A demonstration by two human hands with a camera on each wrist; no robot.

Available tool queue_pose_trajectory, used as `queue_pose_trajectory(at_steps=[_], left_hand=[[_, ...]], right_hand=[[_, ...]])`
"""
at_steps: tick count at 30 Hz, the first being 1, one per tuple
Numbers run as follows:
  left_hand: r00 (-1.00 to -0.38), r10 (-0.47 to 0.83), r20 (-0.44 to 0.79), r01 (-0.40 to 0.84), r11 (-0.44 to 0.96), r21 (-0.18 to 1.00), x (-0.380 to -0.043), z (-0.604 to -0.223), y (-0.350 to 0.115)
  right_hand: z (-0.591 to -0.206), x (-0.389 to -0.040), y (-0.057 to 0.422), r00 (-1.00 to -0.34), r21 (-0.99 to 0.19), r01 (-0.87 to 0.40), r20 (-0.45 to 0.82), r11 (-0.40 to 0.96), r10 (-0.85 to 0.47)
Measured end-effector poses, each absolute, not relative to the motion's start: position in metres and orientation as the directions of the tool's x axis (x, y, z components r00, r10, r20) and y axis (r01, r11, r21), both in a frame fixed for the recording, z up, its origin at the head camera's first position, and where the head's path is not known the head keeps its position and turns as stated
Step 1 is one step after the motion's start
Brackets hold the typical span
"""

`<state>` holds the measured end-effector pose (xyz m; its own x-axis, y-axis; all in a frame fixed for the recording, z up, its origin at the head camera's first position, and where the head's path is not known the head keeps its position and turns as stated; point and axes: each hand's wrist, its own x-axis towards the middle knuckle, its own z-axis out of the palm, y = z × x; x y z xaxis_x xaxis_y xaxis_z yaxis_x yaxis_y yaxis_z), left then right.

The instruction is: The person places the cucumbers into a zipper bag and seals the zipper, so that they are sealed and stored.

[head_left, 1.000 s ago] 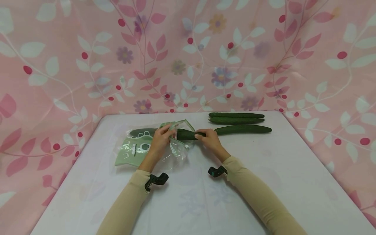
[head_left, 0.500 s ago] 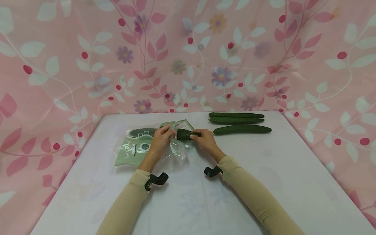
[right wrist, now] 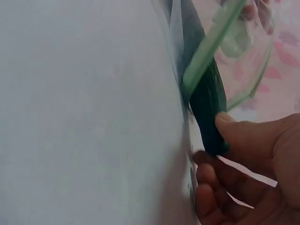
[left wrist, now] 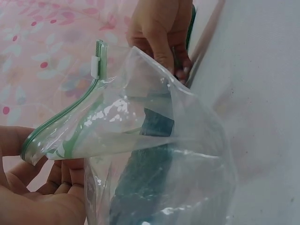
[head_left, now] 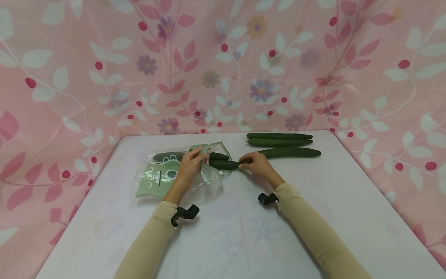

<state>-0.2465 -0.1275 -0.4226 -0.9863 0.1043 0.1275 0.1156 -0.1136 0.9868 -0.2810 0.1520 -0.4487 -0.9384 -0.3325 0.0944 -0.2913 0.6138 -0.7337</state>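
Note:
My left hand (head_left: 189, 164) pinches the lip of a clear zip bag (left wrist: 197, 140) with a green printed front, and its mouth gapes to the right. Two dark green cucumbers lie partly inside. The rear cucumber (head_left: 219, 156) ends at the bag's mouth. Farther out of the opening sticks the front cucumber (right wrist: 208, 103), and my right hand (head_left: 259, 166) holds its tip, thumb on one side and fingers at the end. The green zip strip (left wrist: 61, 110) with its white slider (left wrist: 95, 68) shows in the left wrist view.
Behind my right hand lies a loose cucumber (head_left: 292, 152). Two more cucumbers (head_left: 278, 139) lie side by side near the back edge of the white-covered table (head_left: 331, 201). A pink floral cloth (head_left: 223, 69) hangs behind it.
My right hand went slightly left, then back right to the front cucumber's tip. The rear cucumber's end, covered by that hand before, now shows. My left hand and the bag have barely moved.

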Motion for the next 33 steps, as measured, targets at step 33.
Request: queue_pose_trajectory(at_steps=[33], left_hand=[[-0.988,0.132,0.077,0.053,-0.179,0.982,-0.248,-0.426,-0.127]], right_hand=[[-0.460,-0.287,0.146,-0.901,-0.792,-0.298,0.049,0.533,-0.431]])
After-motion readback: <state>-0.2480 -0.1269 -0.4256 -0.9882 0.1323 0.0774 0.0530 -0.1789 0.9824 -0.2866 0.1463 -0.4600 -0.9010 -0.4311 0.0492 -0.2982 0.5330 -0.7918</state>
